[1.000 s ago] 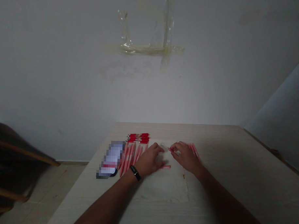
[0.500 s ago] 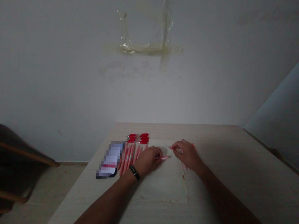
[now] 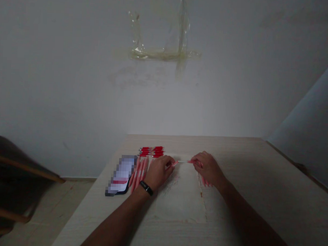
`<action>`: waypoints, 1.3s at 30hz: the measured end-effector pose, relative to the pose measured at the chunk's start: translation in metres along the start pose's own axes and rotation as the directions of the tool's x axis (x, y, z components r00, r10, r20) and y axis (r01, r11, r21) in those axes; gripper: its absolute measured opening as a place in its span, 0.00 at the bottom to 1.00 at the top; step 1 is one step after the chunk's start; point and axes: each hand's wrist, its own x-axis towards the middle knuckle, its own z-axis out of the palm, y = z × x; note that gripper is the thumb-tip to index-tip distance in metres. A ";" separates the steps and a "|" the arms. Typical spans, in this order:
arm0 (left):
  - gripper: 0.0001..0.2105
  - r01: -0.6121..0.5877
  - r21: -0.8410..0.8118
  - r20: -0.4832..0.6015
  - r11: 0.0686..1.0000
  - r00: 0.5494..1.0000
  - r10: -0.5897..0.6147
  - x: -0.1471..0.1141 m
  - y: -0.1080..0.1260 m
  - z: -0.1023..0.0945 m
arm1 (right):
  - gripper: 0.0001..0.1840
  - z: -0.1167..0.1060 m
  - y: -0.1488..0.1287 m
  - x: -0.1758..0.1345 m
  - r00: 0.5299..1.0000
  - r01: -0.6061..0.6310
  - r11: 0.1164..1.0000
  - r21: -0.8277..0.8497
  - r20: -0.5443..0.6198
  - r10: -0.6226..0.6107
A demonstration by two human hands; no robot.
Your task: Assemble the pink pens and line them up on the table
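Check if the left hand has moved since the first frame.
Yes: the left hand has shifted slightly left, judged against the red pens, and covers more of the pink pieces lying there.

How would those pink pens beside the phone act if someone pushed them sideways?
The pink pens look straight and slender, so they are probably stiff and fairly light. Their long, rod-like shape suggests they might roll, though neighbours alongside could hinder that. Lying flat, they seem unlikely to tip.
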 end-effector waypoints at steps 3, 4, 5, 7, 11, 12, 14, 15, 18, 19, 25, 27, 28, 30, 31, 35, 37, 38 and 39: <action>0.05 -0.009 0.005 -0.010 1.000 1.000 0.009 0.000 0.000 0.000 | 0.10 -0.001 0.000 0.001 1.000 0.018 1.000 -0.003 -0.010 -0.018; 0.05 -0.008 0.008 -0.013 1.000 1.000 0.008 0.000 0.000 0.001 | 0.10 -0.001 0.001 0.001 1.000 0.022 1.000 -0.008 -0.014 -0.022; 0.05 -0.007 0.011 -0.015 1.000 1.000 0.007 0.000 0.000 0.001 | 0.10 -0.001 0.001 0.001 1.000 0.025 1.000 -0.013 -0.017 -0.026; 0.05 -0.010 0.017 -0.014 1.000 1.000 0.010 0.000 -0.001 0.001 | 0.09 0.000 0.003 0.001 0.999 0.030 0.999 -0.021 -0.022 -0.031; 0.05 -0.021 0.025 -0.006 0.999 1.000 0.021 -0.001 -0.001 0.000 | 0.09 0.000 0.004 0.001 0.999 0.022 0.999 -0.027 -0.038 -0.023; 0.05 -0.018 0.027 -0.008 0.999 1.000 0.018 -0.001 -0.001 0.000 | 0.09 0.000 0.004 0.001 0.999 0.020 0.999 -0.025 -0.043 -0.021; 0.04 -0.013 0.026 -0.010 1.000 1.000 0.013 -0.001 -0.002 0.001 | 0.09 0.000 0.004 0.001 0.999 0.022 1.000 -0.018 -0.049 -0.023; 0.05 -0.013 0.024 -0.011 1.000 1.000 0.013 -0.002 -0.002 0.001 | 0.09 0.000 0.004 0.000 0.998 0.023 1.000 -0.015 -0.050 -0.024; 0.05 -0.011 0.024 -0.013 1.000 1.000 0.012 -0.002 -0.002 0.002 | 0.10 -0.001 0.004 0.000 0.999 0.022 1.000 -0.012 -0.044 -0.023; 0.05 -0.008 0.027 -0.012 1.000 1.000 0.008 -0.002 -0.003 0.002 | 0.10 -0.001 0.004 0.000 0.999 0.021 1.000 -0.016 -0.039 -0.022; 0.06 0.005 0.038 0.006 0.999 1.000 -0.006 -0.002 -0.002 0.001 | 0.10 -0.001 0.005 0.000 0.999 0.016 0.999 -0.031 -0.037 -0.017; 0.06 0.011 0.038 0.005 0.999 1.000 -0.012 -0.002 -0.001 0.001 | 0.10 0.000 0.005 0.000 0.999 0.014 1.000 -0.027 -0.037 -0.015; 0.05 0.016 0.040 0.004 0.999 1.000 -0.016 -0.002 -0.001 0.001 | 0.11 0.001 0.006 0.000 0.999 0.012 1.000 -0.023 -0.035 -0.013; 0.05 0.022 0.047 0.001 0.999 1.000 -0.022 -0.002 -0.001 0.001 | 0.11 0.002 0.006 0.000 1.000 -0.003 1.000 -0.016 -0.031 0.002; 0.05 0.025 0.050 -0.001 0.998 1.000 -0.025 -0.002 -0.001 0.001 | 0.11 0.002 0.006 -0.001 1.000 -0.014 1.000 -0.011 -0.025 0.013; 0.05 0.021 0.045 -0.016 0.999 1.000 -0.020 -0.002 -0.001 0.002 | 0.11 0.001 0.005 -0.001 0.999 -0.042 0.999 -0.013 -0.010 0.042; 0.05 0.008 0.032 -0.031 0.999 1.000 -0.007 -0.002 -0.001 0.002 | 0.12 0.000 0.005 0.000 1.000 -0.027 0.999 -0.025 -0.010 0.027; 0.05 0.001 0.026 -0.036 1.000 0.999 0.000 -0.001 -0.001 0.002 | 0.12 0.000 0.005 0.000 1.000 -0.019 0.999 -0.031 -0.009 0.018; 0.05 -0.001 0.022 -0.040 1.000 0.999 0.002 -0.001 -0.001 0.002 | 0.11 0.000 0.005 0.000 1.000 -0.012 0.999 -0.037 -0.007 0.012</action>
